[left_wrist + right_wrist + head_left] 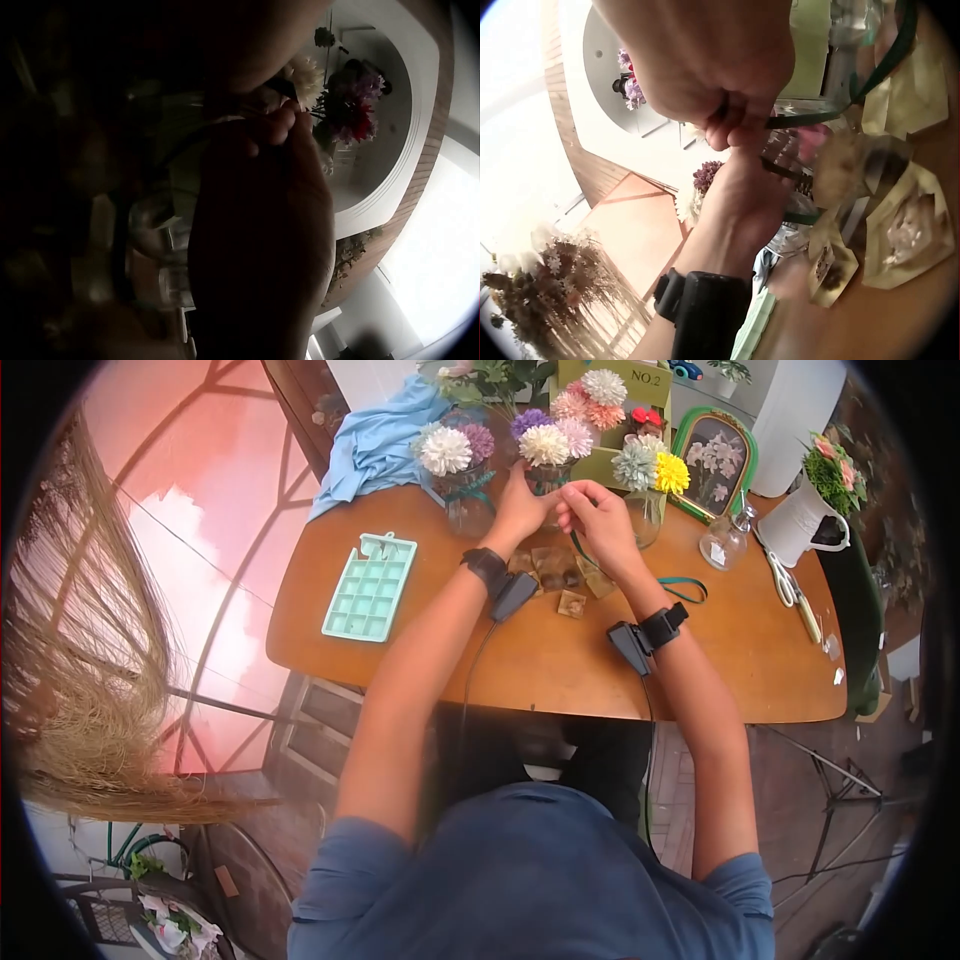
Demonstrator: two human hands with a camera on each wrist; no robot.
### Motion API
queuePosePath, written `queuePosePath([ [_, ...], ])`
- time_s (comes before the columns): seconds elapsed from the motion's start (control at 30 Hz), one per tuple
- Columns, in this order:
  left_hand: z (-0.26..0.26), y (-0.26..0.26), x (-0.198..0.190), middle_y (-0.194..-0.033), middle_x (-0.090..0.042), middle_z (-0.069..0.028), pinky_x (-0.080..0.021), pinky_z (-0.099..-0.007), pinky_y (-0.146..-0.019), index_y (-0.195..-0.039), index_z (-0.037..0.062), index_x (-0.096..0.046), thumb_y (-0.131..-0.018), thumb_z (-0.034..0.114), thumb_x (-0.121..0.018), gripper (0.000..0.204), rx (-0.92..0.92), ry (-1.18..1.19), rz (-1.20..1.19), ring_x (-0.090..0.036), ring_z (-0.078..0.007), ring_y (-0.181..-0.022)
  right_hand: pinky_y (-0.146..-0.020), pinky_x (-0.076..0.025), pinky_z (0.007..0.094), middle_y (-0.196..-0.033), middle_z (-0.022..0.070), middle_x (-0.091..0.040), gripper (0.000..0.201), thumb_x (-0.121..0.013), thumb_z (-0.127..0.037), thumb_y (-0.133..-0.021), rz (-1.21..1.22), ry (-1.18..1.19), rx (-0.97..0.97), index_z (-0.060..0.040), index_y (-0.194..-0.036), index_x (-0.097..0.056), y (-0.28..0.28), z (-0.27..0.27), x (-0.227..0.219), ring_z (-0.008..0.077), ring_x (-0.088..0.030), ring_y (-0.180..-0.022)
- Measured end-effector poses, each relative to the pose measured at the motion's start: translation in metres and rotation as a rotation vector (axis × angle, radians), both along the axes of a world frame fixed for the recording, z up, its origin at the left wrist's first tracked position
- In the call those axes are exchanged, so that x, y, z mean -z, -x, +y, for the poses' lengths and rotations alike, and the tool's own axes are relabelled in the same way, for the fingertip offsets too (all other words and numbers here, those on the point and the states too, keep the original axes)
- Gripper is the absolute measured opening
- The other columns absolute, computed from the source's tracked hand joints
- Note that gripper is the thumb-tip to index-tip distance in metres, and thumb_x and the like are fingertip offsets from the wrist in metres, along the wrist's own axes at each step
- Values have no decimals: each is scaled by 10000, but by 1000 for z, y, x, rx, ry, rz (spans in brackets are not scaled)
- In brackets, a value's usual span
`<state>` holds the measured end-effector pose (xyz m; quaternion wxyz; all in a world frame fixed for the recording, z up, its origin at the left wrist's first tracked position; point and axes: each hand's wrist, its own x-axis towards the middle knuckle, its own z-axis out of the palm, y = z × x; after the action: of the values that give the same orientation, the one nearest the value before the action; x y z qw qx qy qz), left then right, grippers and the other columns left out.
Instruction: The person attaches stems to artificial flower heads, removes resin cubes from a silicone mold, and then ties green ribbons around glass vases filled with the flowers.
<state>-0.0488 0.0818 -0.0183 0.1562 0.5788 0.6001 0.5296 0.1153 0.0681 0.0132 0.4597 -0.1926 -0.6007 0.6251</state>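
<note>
My left hand (522, 508) grips the neck of the middle glass vase (549, 478), with its thumb in front. White, purple and pink pompom flowers (545, 446) stand in that vase. Against the left thumb, my right hand (602, 525) pinches a dark green ribbon (810, 120) between curled fingertips. The ribbon trails down to the table and ends in a loop right of the right forearm. To the left, another glass vase (468, 515) wears a teal ribbon round its neck. The left wrist view is dark, and the fingers partly hide the vase neck.
Translucent gold squares (571, 603) lie below the hands. A mint ice-cube tray (368, 595) is at left, near a blue cloth (385, 440). At right are a third flower vase (648, 520), a small glass bottle (722, 548), a framed picture (716, 465) and a white pitcher (795, 525).
</note>
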Motion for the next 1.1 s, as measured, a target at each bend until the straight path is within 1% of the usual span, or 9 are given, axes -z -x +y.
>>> queuePosePath([
  [0.17,-5,-1,-5,-1156,-615,-226,-494,-402,-891,-1400,-67,-367,-730,341,-843,917,34,-18,-33,-614,-323,-1060,-606,-487,229,-801,13,-620,190,-590,-140,-975,-94,-45,53,1,-1098,-618,-11,-1,-1,77,-590,-681],
  [0.27,-8,-2,-5,-1165,-614,-224,-496,-397,-890,-1414,-66,-356,-748,274,-824,883,20,3,-41,-614,-316,-1056,-631,-501,258,-803,22,-637,286,-627,-120,-933,-363,-270,142,-26,-1202,-602,-1,2,-1,81,-614,-715],
  [0.43,-7,-3,-4,-1151,-624,-229,-490,-405,-894,-1328,-61,-423,-798,161,-739,656,-4,35,7,-623,-337,-1055,-751,-515,364,-874,164,-676,254,-595,-179,-945,-405,-667,421,-19,-1139,-635,21,2,-1,358,-623,-765],
  [0.47,-9,-3,-5,-1125,-633,-237,-487,-409,-894,-1276,-62,-464,-806,152,-724,578,-21,28,2,-627,-347,-1051,-741,-514,354,-863,154,-677,241,-591,-174,-951,-393,-640,411,-13,-1125,-635,24,6,3,328,-628,-754],
  [0.57,-11,0,-6,-1222,-600,-207,-499,-396,-905,-1412,-52,-359,-768,173,-784,803,71,20,-9,-606,-319,-1103,-705,-506,317,-820,114,-668,208,-579,-163,-968,-345,-517,351,1,-1083,-634,24,11,8,227,-626,-721],
  [0.67,0,2,11,-1228,-596,-209,-503,-396,-894,-1379,-43,-388,-758,184,-800,779,-49,-135,150,-618,-317,-1079,-662,-484,266,-779,53,-637,196,-567,-166,-989,-285,-351,238,7,-1054,-634,7,-1,6,120,-588,-698],
  [0.73,-12,-3,-8,-1229,-587,-208,-506,-398,-896,-1339,-38,-413,-752,196,-809,746,22,-30,76,-620,-315,-1073,-638,-464,233,-775,15,-610,196,-560,-166,-999,-268,-292,187,7,-1052,-635,-13,-18,4,68,-556,-699],
  [0.87,2,4,6,-1002,-620,-145,-503,-360,-816,-1101,-36,-510,-727,315,-858,620,71,-81,-6,-614,-241,-917,-645,-457,232,-814,8,-600,188,-534,-145,-1010,-249,-273,107,11,-1050,-630,-72,-61,4,86,-550,-710],
  [1.1,-7,0,-4,-1135,-595,-215,-514,-422,-864,-1229,-47,-460,-730,275,-840,705,62,-10,55,-628,-333,-1042,-639,-405,243,-775,8,-541,114,-520,-102,-1008,71,19,231,-8,-1052,-567,-202,-73,17,88,-476,-678],
])
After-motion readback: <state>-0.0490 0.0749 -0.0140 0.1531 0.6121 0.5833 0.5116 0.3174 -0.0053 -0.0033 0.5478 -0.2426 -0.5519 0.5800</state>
